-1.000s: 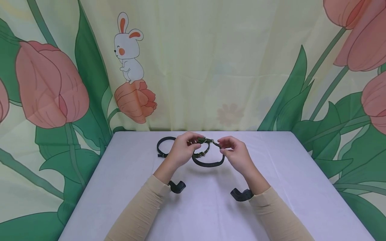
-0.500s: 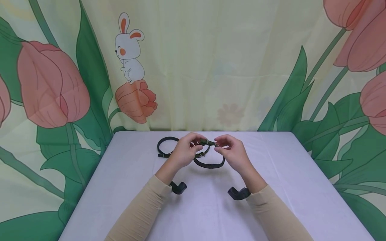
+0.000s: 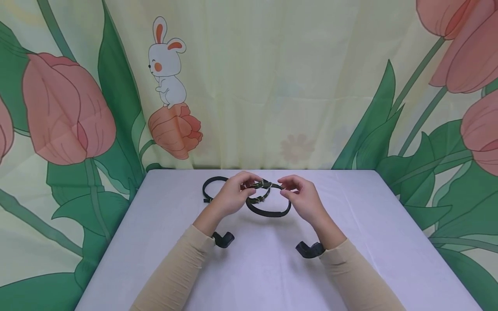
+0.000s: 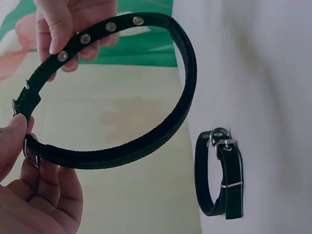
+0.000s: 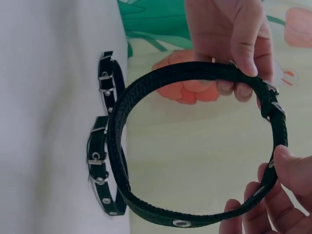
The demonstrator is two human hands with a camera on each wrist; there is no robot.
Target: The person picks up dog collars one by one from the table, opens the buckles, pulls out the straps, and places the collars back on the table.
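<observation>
A dark collar [image 3: 270, 214] with metal eyelets and a buckle is held up as a loop between both hands. My left hand [image 3: 233, 196] pinches it close to the buckle; in the left wrist view, the thumb presses the strap right beside a metal ring [image 4: 31, 155]. My right hand [image 3: 305, 198] pinches the eyelet part of the strap between thumb and fingers, as the right wrist view also shows. A short stretch of strap with the buckle [image 5: 273, 97] spans the gap between the hands. The loop's lower part hangs over the table.
Two more dark collars lie on the white-covered table [image 3: 256, 268]: a buckled collar [image 5: 100, 165] behind the held one, and another collar [image 3: 206, 188] to its left, partly hidden by my left hand. A curtain [image 3: 249, 86] printed with tulips and a rabbit hangs behind the table.
My right hand first came in toward the left hand at the buckle. Since then my left hand has drawn slightly left, so more strap shows between them. Both keep hold of the collar.
</observation>
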